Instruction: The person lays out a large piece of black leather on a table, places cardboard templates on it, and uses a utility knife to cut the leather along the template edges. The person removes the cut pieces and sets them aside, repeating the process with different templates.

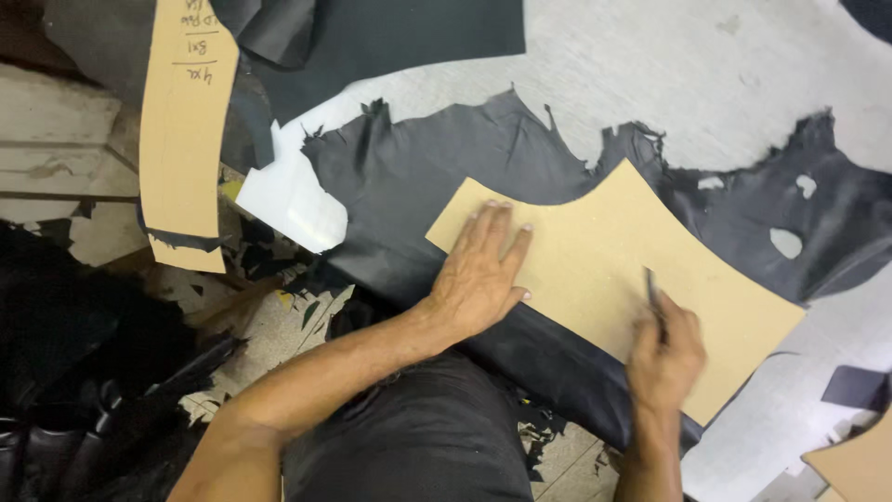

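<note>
A tan cardboard pattern piece (604,251) with a curved upper edge lies on a sheet of black leather (418,177) spread over a grey work surface (669,65). My left hand (481,270) presses flat on the pattern's left part, fingers spread. Near the pattern's lower edge, my right hand (664,358) is closed around a thin dark blade-like tool (652,290) whose tip rests on the cardboard. The right hand is blurred.
A long narrow cardboard template (186,121) with handwriting hangs at the left. More black leather (390,37) lies at the top. Leather scraps (269,260) litter the floor at the left, and another cardboard piece (859,465) sits at the bottom right corner.
</note>
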